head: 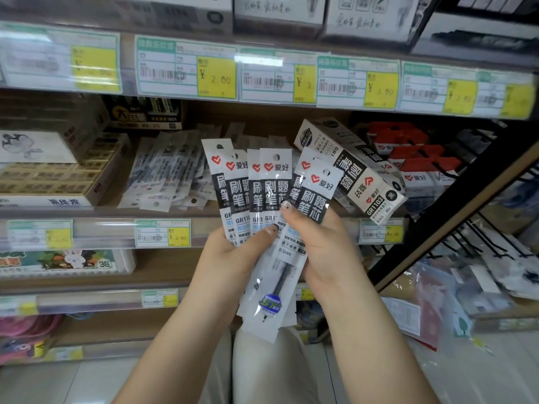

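Note:
I hold a fan of several pen refill packets (pixel 264 188), black and white sleeves with a red heart logo, in front of a shop shelf. My left hand (pixel 233 252) grips the lower part of the fan, thumb pressed across the fronts. My right hand (pixel 323 243) pinches the rightmost packet (pixel 316 196) between thumb and fingers. A clear sleeve with a blue sticker (pixel 269 304) hangs down below both hands.
A long refill box (pixel 358 170) lies tilted on the shelf behind the fan. Loose packets (pixel 169 170) are heaped to its left, beside yellow-brown boxes (pixel 58 176). Red-topped packs (pixel 414 153) hang at right. Price labels (pixel 186 68) line the shelf edges.

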A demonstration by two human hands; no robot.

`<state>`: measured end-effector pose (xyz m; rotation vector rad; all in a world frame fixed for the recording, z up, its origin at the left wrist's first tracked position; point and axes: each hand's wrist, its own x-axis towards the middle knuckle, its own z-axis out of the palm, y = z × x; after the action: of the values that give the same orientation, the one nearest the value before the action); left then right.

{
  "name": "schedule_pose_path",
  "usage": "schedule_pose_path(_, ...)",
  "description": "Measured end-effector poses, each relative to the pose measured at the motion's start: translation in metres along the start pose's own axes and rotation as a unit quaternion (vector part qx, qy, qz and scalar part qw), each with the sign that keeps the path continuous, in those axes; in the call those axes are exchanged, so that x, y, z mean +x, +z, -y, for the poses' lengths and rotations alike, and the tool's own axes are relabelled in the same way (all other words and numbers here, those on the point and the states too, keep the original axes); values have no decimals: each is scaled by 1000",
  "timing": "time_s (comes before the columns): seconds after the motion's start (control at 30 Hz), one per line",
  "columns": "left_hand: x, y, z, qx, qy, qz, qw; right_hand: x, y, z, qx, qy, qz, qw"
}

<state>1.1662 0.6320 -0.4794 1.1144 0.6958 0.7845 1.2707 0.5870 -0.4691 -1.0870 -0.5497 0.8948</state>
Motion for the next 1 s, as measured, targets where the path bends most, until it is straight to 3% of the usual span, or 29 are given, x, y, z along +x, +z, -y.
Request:
schedule_pose_path(0.37, 1, -2, 1, 40, 17, -2, 999, -3, -9, 3, -68, -11, 3, 998)
schedule_pose_path(0.63, 0, -3, 1, 30, 16, -1, 999, -5, -15, 14, -184, -51, 24, 981)
schedule_pose_path(1.0, 5, -8, -3, 44, -5, 7, 999, 4, -18, 2, -214, -107, -33, 970)
